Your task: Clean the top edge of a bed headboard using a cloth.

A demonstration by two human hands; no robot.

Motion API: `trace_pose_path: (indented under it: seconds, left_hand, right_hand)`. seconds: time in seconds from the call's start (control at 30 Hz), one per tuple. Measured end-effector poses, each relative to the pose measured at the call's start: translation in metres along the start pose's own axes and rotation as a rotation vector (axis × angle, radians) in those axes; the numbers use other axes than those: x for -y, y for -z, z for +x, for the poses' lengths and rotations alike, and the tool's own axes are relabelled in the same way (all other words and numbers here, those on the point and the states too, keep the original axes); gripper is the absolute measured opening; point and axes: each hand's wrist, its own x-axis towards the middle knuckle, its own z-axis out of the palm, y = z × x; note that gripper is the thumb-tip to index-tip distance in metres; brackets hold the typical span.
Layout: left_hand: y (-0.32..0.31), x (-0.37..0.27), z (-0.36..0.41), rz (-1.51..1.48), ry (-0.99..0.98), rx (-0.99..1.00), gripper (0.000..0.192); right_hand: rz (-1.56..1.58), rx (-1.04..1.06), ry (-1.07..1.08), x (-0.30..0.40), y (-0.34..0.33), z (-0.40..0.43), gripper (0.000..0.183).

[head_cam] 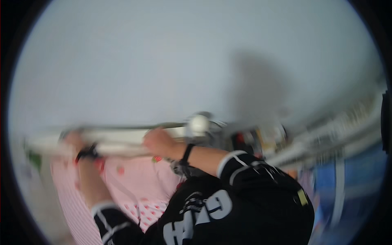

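Observation:
Both hands are blurred by motion along a pale, headboard-like ledge (119, 134) against the wall. My left hand (74, 139) is over the ledge's left part, with a dark band on its wrist. Farther right, my right hand (159, 142) has its fingers curled over the same ledge; a black strap circles that wrist. Blur hides whether either hand grips anything. Below the hands lies a pink bed sheet (137, 174) with red strawberry prints and a striped side. Just right of my right hand is an object with a round white top (199, 124).
A plain pale wall (137, 61) fills the upper view and bears a dark shadow. Several small blurred items (260, 137) crowd the right of the ledge. A long light-coloured edge (330, 137) runs at far right, above blue material (326, 180).

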Motion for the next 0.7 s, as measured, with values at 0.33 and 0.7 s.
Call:
trace_pose_path:
  seconds: [0.33,0.7]
  left_hand:
    - [0.027,-0.078,0.054,-0.548,-0.195,-0.426,0.029]
    - [0.029,-0.221,-0.291,-0.993,-0.803,-0.166,0.038]
  right_hand:
    - [0.569,0.125,-0.989,0.072,-0.025,-0.321,0.033]
    - [0.704,0.079,-2.648,0.308,-0.139,-0.772,0.038]
